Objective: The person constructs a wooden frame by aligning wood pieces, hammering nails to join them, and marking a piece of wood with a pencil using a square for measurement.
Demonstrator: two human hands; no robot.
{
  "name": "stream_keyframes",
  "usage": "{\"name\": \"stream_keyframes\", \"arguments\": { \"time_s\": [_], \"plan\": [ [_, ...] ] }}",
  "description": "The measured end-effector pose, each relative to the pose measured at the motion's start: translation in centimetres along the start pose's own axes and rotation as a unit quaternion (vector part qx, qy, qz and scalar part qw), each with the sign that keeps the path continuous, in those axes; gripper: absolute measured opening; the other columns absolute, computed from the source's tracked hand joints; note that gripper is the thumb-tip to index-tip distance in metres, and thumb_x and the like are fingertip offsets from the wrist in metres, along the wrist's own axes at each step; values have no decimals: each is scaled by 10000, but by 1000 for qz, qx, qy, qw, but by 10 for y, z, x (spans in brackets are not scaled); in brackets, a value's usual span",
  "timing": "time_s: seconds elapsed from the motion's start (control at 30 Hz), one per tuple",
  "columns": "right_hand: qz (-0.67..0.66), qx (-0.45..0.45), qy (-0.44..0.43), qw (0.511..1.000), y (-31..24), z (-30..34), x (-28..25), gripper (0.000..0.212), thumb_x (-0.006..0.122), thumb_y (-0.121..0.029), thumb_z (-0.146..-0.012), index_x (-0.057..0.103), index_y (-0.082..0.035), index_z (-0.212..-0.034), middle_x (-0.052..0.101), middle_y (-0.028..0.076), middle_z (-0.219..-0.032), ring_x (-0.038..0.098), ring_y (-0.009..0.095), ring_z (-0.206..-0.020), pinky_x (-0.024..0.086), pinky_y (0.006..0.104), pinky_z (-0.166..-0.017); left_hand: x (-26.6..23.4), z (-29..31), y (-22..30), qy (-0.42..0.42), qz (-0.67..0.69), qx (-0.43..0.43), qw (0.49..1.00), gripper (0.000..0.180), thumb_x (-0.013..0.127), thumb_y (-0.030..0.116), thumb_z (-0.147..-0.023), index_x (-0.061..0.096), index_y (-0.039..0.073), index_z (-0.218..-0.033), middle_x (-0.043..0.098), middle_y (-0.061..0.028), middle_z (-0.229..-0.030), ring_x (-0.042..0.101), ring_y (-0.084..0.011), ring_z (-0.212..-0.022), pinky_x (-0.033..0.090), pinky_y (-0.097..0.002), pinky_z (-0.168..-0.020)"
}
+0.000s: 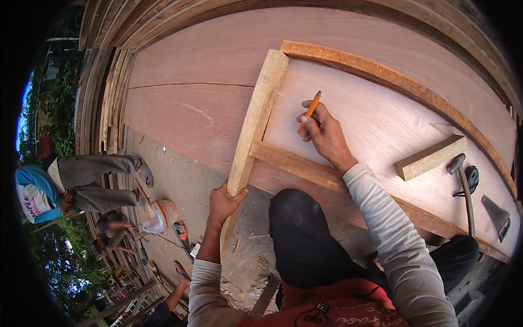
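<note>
My left hand (224, 203) is closed around the lower part of a pale wooden batten (255, 117), which lies across the ends of two longer battens. In my right hand (328, 132) is an orange pencil (309, 113), its dark tip pointing up and away from me. That hand hovers over or rests on a plywood sheet (376, 117); I cannot tell which. The near batten (299, 166) passes under my right wrist, and the far reddish-brown batten (381, 73) curves along the other side of the sheet.
A short wood block (431, 157), a hammer (467, 196), a black tape measure (473, 179) and a handsaw (497, 217) lie on the right. Stacked boards (109, 103) line the far left. People are at the left, one in grey trousers (98, 182), near a bucket (166, 213).
</note>
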State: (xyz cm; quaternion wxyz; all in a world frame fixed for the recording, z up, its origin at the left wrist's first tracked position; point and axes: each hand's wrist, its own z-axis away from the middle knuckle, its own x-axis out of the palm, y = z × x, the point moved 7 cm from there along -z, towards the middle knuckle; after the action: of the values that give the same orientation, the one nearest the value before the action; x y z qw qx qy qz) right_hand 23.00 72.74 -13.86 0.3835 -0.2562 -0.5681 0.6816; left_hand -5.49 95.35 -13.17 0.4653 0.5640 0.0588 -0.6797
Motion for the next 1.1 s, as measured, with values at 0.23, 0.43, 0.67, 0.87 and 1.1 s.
{"name": "stream_keyframes", "arguments": {
  "time_s": [0.23, 0.43, 0.67, 0.87, 1.1],
  "plan": [
    [57, 3, -7, 998, -5, 3, 3, 310, 581, -174, -1041, 537, 3, -1291, 653, 107, -793, 668, 203, -729, 538, 354, -713, 11, 3, 1, -19, 49, -34, 998, 437, 836, 320, -803, 741, 31, -1118, 775, -174, -910, 772, -280, -860, 590, -378, -773],
    [73, -15, -7, 997, -6, 3, 2, 284, 591, -190, -1039, 551, 11, -1235, 654, 112, -788, 672, 219, -733, 533, 370, -714, 13, 1, 5, -14, 32, -24, 999, 433, 833, 320, -806, 741, 31, -1115, 774, -176, -913, 772, -281, -862, 590, -378, -775],
    [81, -17, -9, 997, -5, 2, 3, 280, 585, -195, -1041, 550, 4, -1236, 650, 126, -780, 678, 238, -733, 533, 386, -710, 14, 1, -3, 0, 33, -17, 999, 433, 829, 330, -806, 742, 37, -1113, 773, -177, -904, 772, -299, -868, 591, -390, -775],
    [89, -22, -12, 996, -6, 3, 4, 278, 576, -206, -1044, 557, -8, -1238, 648, 143, -785, 678, 259, -733, 532, 397, -709, 12, -1, 3, -3, 13, -5, 1000, 427, 829, 331, -807, 741, 37, -1104, 769, -188, -904, 768, -322, -877, 592, -402, -773],
    [181, -101, 19, 978, -12, 4, 4, 270, 552, -222, -1045, 604, -32, -1230, 676, 219, -1001, 677, 396, -897, 521, 482, -784, 14, -4, 2, 2, -4, 14, 1000, 431, 827, 331, -812, 737, 32, -1110, 766, -200, -913, 763, -340, -887, 591, -408, -773]
  ]
}}
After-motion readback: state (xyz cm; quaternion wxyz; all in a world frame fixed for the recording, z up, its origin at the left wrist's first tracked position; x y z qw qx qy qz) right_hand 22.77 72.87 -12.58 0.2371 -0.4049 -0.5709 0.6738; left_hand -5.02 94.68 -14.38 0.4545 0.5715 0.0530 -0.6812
